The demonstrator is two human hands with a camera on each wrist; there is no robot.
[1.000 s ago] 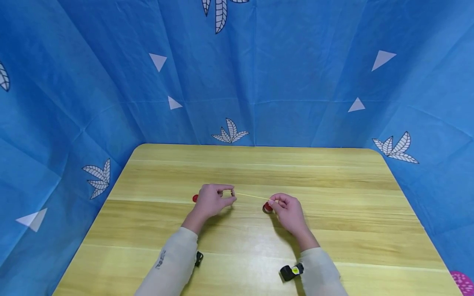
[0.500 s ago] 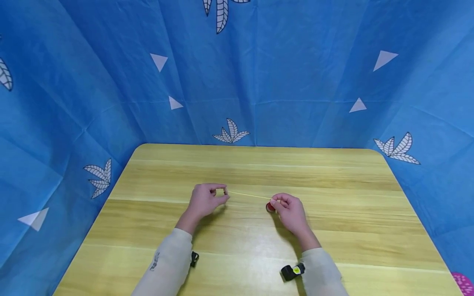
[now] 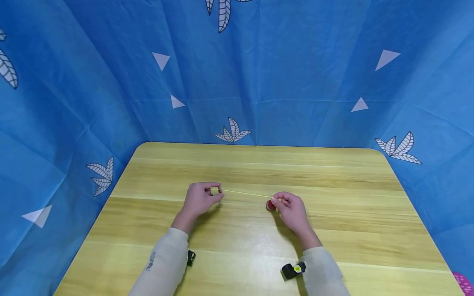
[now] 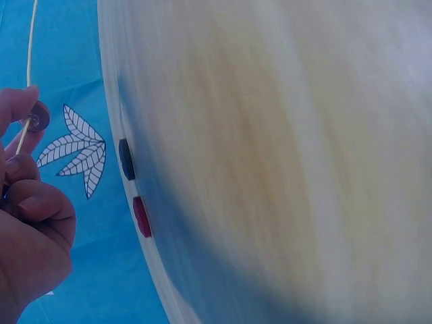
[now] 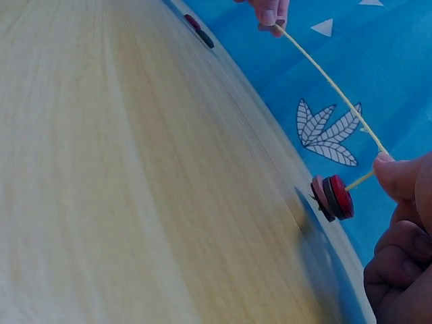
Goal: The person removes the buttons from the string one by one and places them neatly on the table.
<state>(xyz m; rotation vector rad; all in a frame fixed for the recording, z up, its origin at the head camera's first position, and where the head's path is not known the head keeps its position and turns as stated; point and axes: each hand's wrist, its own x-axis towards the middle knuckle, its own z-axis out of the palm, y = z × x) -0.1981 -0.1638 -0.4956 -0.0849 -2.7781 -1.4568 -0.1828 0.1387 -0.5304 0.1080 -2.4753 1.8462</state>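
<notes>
My left hand pinches a small brown button between thumb and fingertips. A thin yellow string passes through this button and stretches, nearly straight, across to my right hand. There the thumb and forefinger pinch the string. Just below that pinch, a short stack of round buttons, with red, dark and brownish ones, hangs on the string above the table. Two loose buttons, one dark and one red, lie on the table near the left hand; the head view does not show them.
The wood-patterned table spans the work area. A blue printed curtain hangs behind it and at both sides. Black wrist cameras sit beside the left cuff and the right cuff. A pink dotted object shows at lower right.
My left hand has moved left with the brown button, and the string between the hands has lengthened. The red button beside it has gone out of sight. My right hand has barely moved.
</notes>
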